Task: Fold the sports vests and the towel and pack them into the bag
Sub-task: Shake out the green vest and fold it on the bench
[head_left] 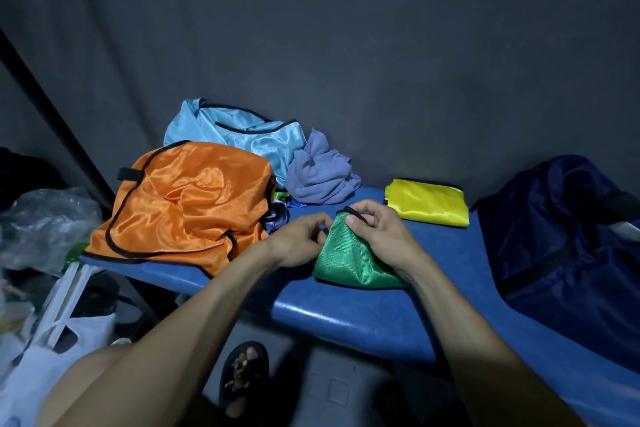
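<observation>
We see the green vest (349, 260) lying folded small on the blue bench (363, 319), near its front edge, and we take it as our landmark. The right hand (375, 236) rests on its upper right part, fingers curled and pinching the black-trimmed top edge. The left hand (299, 243) sits just left of the green vest with its fingers curled in at that same upper corner, though we cannot tell whether they actually grip the cloth. Behind and right of the green vest a yellow vest (427, 202) lies folded flat on the bench. Behind it and slightly left sits a crumpled lilac towel (320, 172), and beyond that a light blue vest (239, 140) lies loose against the grey backdrop. Left of the green vest an orange vest (188, 204) is spread out unfolded, hanging over the bench's left end. Far right of the green vest a dark blue bag (568, 236) slumps on the bench; we cannot see what it holds. Well to the left, off the bench, are a clear plastic bag (45, 222) and a white carrier bag (52, 350), their contents unclear.
</observation>
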A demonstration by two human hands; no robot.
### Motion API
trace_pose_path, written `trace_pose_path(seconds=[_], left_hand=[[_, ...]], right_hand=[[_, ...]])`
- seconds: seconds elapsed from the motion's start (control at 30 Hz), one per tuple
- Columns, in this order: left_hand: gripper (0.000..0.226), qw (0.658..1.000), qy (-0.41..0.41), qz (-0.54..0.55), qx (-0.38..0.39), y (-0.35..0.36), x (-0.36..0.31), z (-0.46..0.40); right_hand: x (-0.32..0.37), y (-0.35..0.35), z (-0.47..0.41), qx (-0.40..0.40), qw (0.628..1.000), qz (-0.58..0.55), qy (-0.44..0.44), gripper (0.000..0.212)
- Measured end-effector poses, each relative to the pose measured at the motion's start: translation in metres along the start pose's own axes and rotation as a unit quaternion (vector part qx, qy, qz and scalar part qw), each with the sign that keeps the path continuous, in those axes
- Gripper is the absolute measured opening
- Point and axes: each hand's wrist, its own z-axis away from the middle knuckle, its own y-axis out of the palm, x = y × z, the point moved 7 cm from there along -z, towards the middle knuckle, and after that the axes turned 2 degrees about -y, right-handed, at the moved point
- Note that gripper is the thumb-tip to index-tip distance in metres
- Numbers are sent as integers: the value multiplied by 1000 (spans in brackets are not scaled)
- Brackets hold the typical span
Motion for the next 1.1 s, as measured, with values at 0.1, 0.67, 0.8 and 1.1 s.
trace_pose_path(seconds=[0.1,0.67,0.8,1.1], left_hand=[[48,997,-14,55,59,9,1,-1],[16,979,-8,-203,3,-3,3,2],[16,994,-77,-76,13,-11,10,9],[42,979,-157,-82,-101,-12,7,9]], right_hand=[[0,2,2,15,1000,-17,8,6],[-4,10,-7,37,960,276,-22,15],[-9,23,-7,37,893,449,-24,29],[-15,32,-5,23,856,514,-43,39]])
